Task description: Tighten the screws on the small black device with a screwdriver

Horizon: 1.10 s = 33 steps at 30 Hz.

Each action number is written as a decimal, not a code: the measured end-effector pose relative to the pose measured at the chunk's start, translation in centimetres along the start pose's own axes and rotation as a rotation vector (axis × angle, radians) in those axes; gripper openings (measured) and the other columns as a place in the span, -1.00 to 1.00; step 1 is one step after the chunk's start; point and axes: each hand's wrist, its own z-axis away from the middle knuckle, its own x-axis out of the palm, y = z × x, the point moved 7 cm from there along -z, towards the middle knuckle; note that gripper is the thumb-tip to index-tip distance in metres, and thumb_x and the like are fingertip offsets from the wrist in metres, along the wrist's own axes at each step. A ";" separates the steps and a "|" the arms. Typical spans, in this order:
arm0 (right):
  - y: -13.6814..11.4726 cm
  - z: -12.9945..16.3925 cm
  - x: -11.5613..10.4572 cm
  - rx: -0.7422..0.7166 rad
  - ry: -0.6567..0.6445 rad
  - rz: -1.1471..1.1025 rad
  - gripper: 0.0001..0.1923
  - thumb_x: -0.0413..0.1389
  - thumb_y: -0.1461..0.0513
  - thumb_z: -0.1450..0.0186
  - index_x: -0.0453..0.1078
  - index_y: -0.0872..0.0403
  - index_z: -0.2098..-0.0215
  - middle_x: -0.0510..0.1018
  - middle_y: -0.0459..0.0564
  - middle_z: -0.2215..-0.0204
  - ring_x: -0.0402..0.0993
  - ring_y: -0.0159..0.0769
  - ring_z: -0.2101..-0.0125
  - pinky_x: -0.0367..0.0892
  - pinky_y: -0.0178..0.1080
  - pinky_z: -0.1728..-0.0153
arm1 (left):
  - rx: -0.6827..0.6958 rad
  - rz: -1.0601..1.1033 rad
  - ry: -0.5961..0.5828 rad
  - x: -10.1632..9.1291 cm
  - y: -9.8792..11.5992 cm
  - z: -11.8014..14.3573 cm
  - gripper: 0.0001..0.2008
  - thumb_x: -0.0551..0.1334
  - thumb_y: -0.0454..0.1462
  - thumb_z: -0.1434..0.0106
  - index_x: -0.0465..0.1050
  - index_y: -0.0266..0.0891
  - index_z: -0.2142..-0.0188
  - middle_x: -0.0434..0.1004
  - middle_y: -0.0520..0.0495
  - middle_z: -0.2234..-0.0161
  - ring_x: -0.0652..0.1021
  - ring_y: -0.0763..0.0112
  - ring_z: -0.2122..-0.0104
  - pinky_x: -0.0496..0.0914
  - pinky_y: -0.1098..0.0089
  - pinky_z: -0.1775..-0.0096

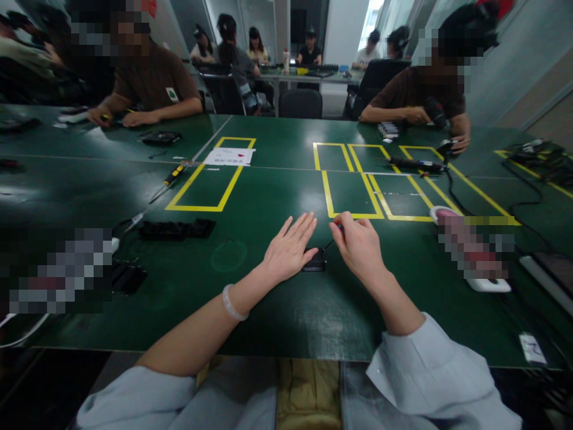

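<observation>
Centrally, two hands, left hand (290,249), right hand (358,246), one black part (314,262)

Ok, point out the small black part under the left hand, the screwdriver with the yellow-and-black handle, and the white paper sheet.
small black part (314,263): head view, its visible right end beside the left hand's thumb.
screwdriver (172,176): head view, on the yellow-and-black handle.
white paper sheet (229,156): head view, middle of the sheet.

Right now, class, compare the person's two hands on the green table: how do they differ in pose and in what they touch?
The left hand lies flat with fingers spread, pressing on the small black device; the right hand is curled, pinching a thin dark tool. The left wrist wears a pale bracelet; the right wrist is bare. Both rest on the green table, beside the device.
</observation>
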 end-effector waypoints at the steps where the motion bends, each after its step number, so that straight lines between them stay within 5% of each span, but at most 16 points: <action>1: 0.0 0.0 0.0 0.002 -0.002 0.004 -0.75 -0.15 0.14 -0.43 0.29 0.06 0.26 0.52 -0.06 0.51 0.34 -0.32 0.53 0.13 -0.25 0.30 | 0.002 0.000 -0.002 0.0 0.0 0.0 -0.36 -0.04 -0.06 -0.41 -0.11 -0.36 -0.35 -0.14 -0.21 -0.38 -0.03 0.23 -0.36 -0.09 0.10 -0.33; 9: -0.1 -0.2 -0.1 0.011 -0.028 0.001 -0.85 -0.10 0.27 -0.35 0.29 0.08 0.22 0.51 -0.06 0.51 0.39 -0.27 0.49 0.15 -0.23 0.26 | 0.023 0.018 -0.016 0.4 0.2 0.1 -0.36 -0.04 -0.05 -0.41 -0.08 -0.37 -0.35 -0.13 -0.23 -0.37 -0.01 0.22 -0.36 -0.09 0.10 -0.33; 17: 0.1 -0.3 0.0 -0.003 -0.057 -0.004 -0.76 -0.12 0.12 -0.41 0.28 0.06 0.25 0.49 -0.08 0.55 0.35 -0.31 0.53 0.11 -0.25 0.29 | 0.014 0.024 -0.036 0.7 0.2 0.1 -0.37 -0.02 -0.08 -0.40 -0.08 -0.35 -0.35 -0.13 -0.22 -0.37 -0.02 0.21 -0.36 -0.12 0.08 -0.33; 26: -0.2 -0.4 0.0 -0.030 -0.039 -0.002 -0.84 -0.10 0.26 -0.35 0.30 0.09 0.21 0.49 -0.07 0.52 0.38 -0.30 0.50 0.12 -0.25 0.27 | 0.008 0.029 -0.041 0.8 0.1 0.1 -0.38 -0.04 -0.08 -0.41 -0.06 -0.33 -0.34 -0.12 -0.20 -0.37 -0.02 0.22 -0.36 -0.13 0.08 -0.33; 33: -0.4 -0.4 -0.3 -0.050 -0.033 -0.008 -0.82 -0.10 0.18 -0.39 0.30 0.07 0.24 0.49 -0.07 0.51 0.38 -0.30 0.47 0.11 -0.25 0.27 | 0.006 0.028 -0.058 0.9 0.1 0.1 -0.39 -0.03 -0.08 -0.41 -0.05 -0.33 -0.34 -0.13 -0.19 -0.38 -0.02 0.22 -0.36 -0.13 0.07 -0.33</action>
